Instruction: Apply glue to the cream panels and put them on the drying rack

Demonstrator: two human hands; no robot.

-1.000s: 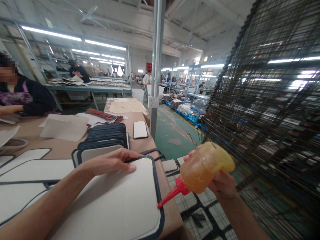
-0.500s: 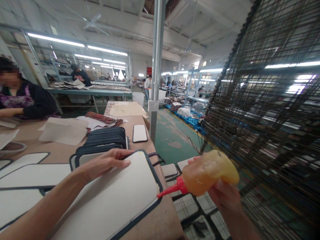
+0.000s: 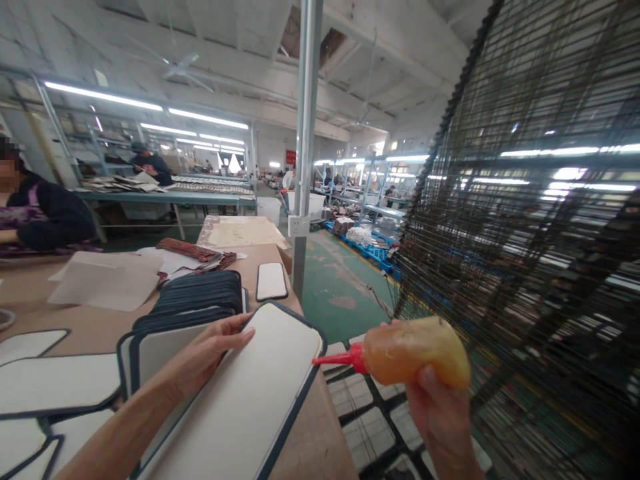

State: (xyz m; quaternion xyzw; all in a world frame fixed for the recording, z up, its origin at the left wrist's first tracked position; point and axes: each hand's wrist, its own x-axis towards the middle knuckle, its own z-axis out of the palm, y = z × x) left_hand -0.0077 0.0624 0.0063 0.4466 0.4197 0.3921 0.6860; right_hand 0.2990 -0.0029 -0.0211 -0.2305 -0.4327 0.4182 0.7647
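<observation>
My left hand (image 3: 213, 347) grips the edge of a white panel with dark blue edging (image 3: 250, 393), thumb on its white face and fingers behind. The panel lies tilted across the lower middle of the view. My right hand (image 3: 437, 410) is wrapped round a squeeze bottle (image 3: 413, 350) of amber liquid, probably glue, held nearly level. Its red nozzle (image 3: 335, 360) points left, the tip at the panel's right border near the rounded corner. Whether the tip touches is hard to see. Just beyond my left hand stands a stack of dark-edged panels (image 3: 200, 293).
More edged panels (image 3: 60, 383) lie at the left of the brown-covered table (image 3: 320, 427). Paper sheets (image 3: 105, 280) and a small edged panel (image 3: 271, 281) lie farther back. A metal post (image 3: 303, 147) rises behind the table; a wire rack (image 3: 525, 220) stands at right. A co-worker (image 3: 47, 213) sits at far left.
The nozzle tip has shifted along the panel's right border towards the far corner, and the bottle is now held more level. The panel has turned slightly in my left hand. The view has swung a little.
</observation>
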